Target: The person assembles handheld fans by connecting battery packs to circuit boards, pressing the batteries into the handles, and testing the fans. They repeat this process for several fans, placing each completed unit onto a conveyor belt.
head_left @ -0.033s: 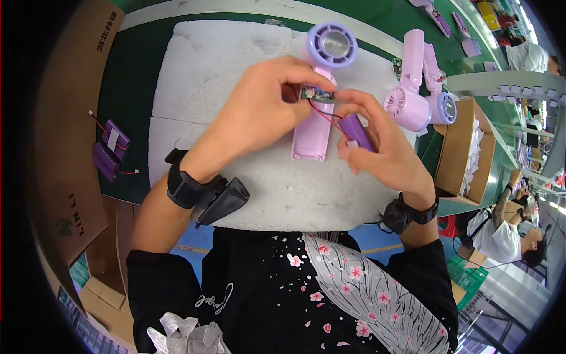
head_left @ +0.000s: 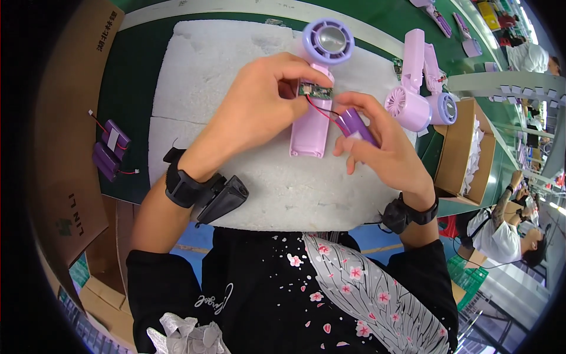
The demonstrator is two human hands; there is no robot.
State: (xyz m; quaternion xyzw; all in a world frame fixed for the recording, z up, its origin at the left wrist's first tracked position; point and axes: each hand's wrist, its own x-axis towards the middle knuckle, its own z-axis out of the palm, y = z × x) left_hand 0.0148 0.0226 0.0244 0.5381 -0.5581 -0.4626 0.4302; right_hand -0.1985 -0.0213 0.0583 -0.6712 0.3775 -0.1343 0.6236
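Observation:
A pink handheld fan with a purple ring head (head_left: 328,41) lies with its handle shell (head_left: 309,134) open toward me. My left hand (head_left: 259,100) is closed around the fan's neck, its thumb and forefinger at the small green circuit board (head_left: 315,91). Red and black wires run from the board to a purple battery pack (head_left: 357,126). My right hand (head_left: 386,144) holds that battery between thumb and fingers, just right of the handle and apart from it.
A white foam pad (head_left: 206,71) lies under the work. Two wired purple battery packs (head_left: 109,154) lie at left beside a tall cardboard box (head_left: 71,147). Pink fan parts (head_left: 408,106) and an open carton (head_left: 466,150) are at right. Another person (head_left: 501,233) sits farther right.
The fan and circuit board have shifted slightly left and up with my left hand. The battery in my right hand has tilted and moved a little away from the handle.

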